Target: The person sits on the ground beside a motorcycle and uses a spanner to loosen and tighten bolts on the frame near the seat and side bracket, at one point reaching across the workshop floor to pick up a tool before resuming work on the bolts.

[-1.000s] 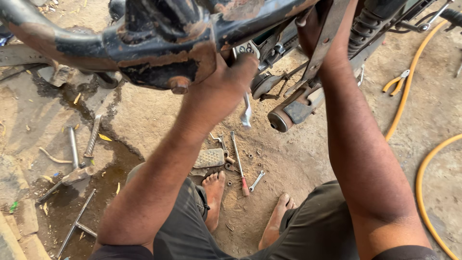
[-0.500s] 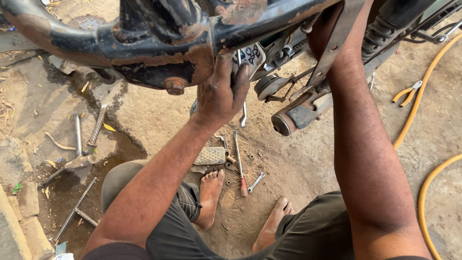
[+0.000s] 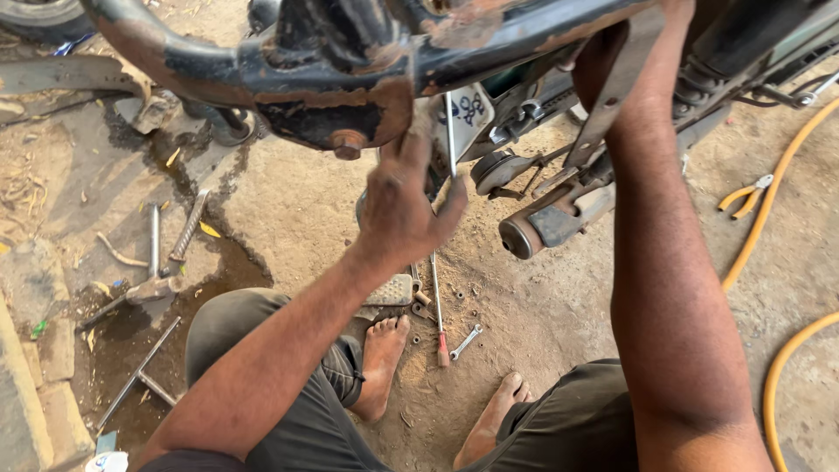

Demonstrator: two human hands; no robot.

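The left hand (image 3: 404,203) gripped a thin metal rod (image 3: 449,131) beneath the rusty motorcycle frame (image 3: 350,74). The right hand (image 3: 612,61) reached up behind a flat bracket (image 3: 616,87). Near the bare feet lay a small spanner (image 3: 466,341); yellow pliers (image 3: 745,197) lay far right.

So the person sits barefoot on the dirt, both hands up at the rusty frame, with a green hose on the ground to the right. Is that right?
Not quite: the hose is yellow, not green, as the head view shows. The rest stands: the person sits barefoot on the dirt, left hand and right hand up at the rusty frame, and the hose lies on the ground to the right.
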